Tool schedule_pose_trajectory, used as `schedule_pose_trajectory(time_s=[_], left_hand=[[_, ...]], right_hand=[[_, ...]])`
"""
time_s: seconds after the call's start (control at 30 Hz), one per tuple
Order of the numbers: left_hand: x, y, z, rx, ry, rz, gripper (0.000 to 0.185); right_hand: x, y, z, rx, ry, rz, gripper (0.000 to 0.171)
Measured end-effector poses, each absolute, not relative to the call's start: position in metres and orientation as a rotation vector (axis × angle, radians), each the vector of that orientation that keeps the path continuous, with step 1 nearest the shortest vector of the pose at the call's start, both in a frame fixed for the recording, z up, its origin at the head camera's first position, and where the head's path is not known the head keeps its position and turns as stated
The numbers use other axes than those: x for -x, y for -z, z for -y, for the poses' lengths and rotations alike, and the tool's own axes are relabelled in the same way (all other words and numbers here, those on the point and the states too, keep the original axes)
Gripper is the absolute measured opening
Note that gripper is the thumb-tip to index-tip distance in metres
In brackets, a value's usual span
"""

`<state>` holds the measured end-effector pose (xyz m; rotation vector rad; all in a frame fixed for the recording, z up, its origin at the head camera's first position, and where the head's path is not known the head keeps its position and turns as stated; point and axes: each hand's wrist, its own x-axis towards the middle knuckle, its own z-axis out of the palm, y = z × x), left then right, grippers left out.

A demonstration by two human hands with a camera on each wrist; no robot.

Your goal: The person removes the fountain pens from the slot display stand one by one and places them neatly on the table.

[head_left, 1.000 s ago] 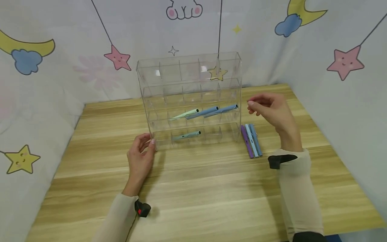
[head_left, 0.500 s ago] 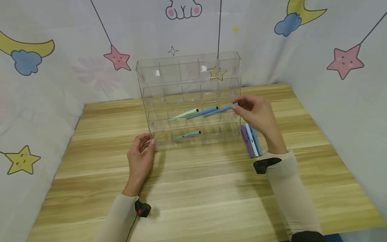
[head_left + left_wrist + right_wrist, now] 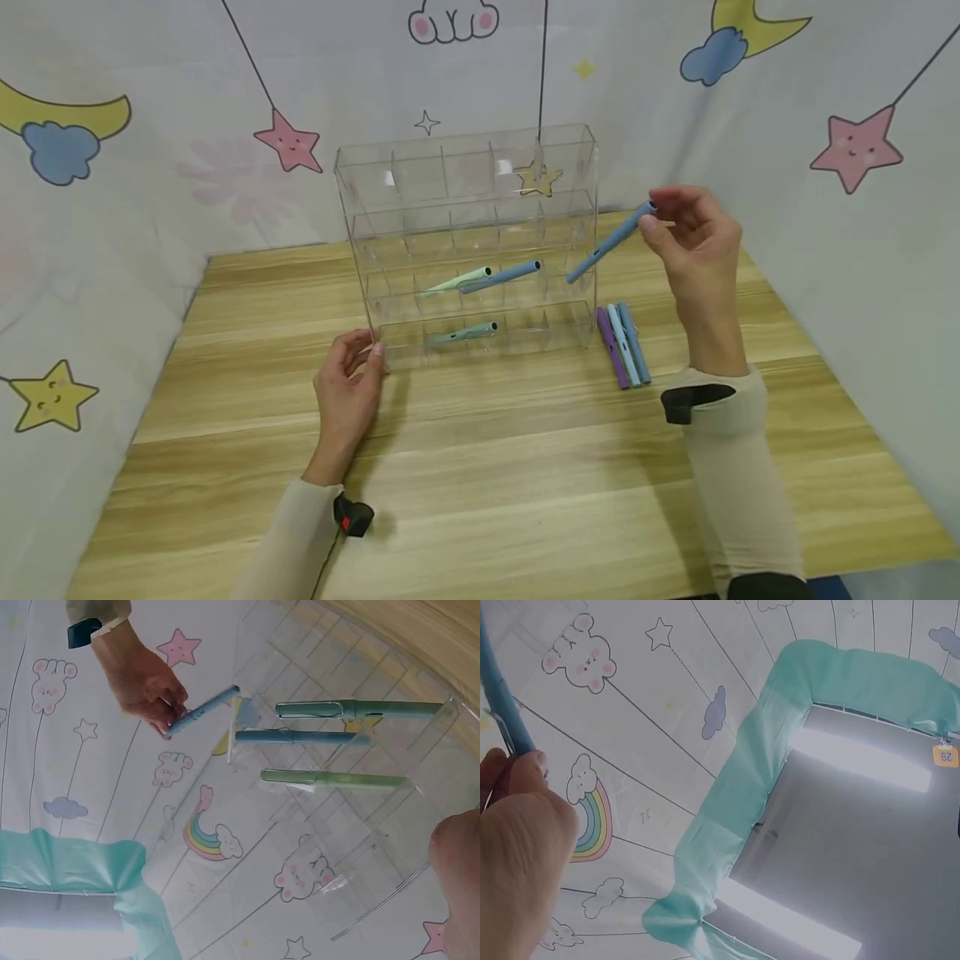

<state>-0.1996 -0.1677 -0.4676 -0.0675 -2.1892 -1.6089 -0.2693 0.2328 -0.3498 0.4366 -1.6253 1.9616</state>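
Note:
A clear acrylic organizer (image 3: 465, 179) with rows of compartments stands on the wooden table (image 3: 487, 483). My right hand (image 3: 651, 215) pinches the end of a blue pen (image 3: 609, 243), held slanted in the air just right of the organizer; that blue pen (image 3: 202, 711) is also in the left wrist view and runs along the left edge as the blue pen (image 3: 499, 690) in the right wrist view. My left hand (image 3: 367, 350) holds the organizer's lower left corner. Inside lie a light green pen (image 3: 457, 282), a blue pen (image 3: 501, 277) and a teal pen (image 3: 463, 334).
Three pens lie side by side on the table right of the organizer: purple (image 3: 612, 348), light blue (image 3: 624, 346) and blue (image 3: 634, 343). Cartoon-printed cloth walls (image 3: 825, 167) close in the table on the back and sides.
My right hand reached to the blue pen in the organizer's right compartment, took its end and drew it out, up and to the right. The left hand stayed put.

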Motion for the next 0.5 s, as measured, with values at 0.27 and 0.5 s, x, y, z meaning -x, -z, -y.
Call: schedule_pose_trajectory(time_s=[0.27,0.5], left_hand=[[0.199,0.467,0.168,0.075,1.618,2.176,0.027],[0.2,0.467,0.167,0.077,1.6,2.177,0.026]], right_hand=[[0.269,0.348,-0.248,-0.386,-2.081,1.497,0.023],[0.277,0.362,-0.264,-0.186,-2.06,1.751,0.02]])
